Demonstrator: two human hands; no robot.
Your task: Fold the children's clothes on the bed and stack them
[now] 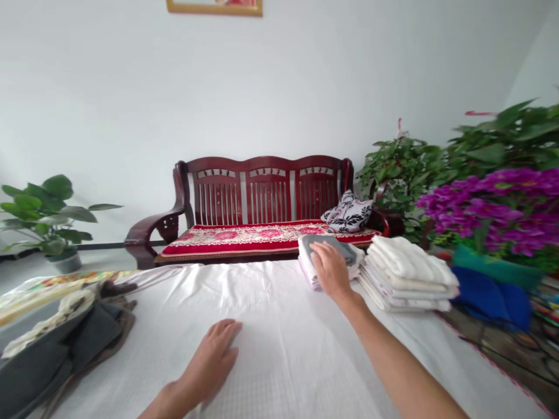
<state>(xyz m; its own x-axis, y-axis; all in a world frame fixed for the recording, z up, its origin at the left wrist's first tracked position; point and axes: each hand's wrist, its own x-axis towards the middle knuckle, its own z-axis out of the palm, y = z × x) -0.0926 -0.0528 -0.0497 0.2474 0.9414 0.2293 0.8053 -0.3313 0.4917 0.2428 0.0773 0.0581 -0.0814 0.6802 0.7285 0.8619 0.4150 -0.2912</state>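
Note:
My right hand [331,269] lies flat, fingers stretched out, on a folded grey cloth [345,250] that tops a small stack of folded cloths [309,266] at the far side of the white-covered table [271,302]. My left hand [212,359] rests open and palm down on the white cover near me, holding nothing. A taller pile of folded white cloths [408,272] sits just right of the first stack.
A heap of unfolded dark and tan clothes [56,343] lies at the table's left edge. Beyond the table stands a red wooden bench [262,215] with a patterned cushion [348,213]. Potted plants and purple flowers [493,203] crowd the right; another plant [48,218] stands at left.

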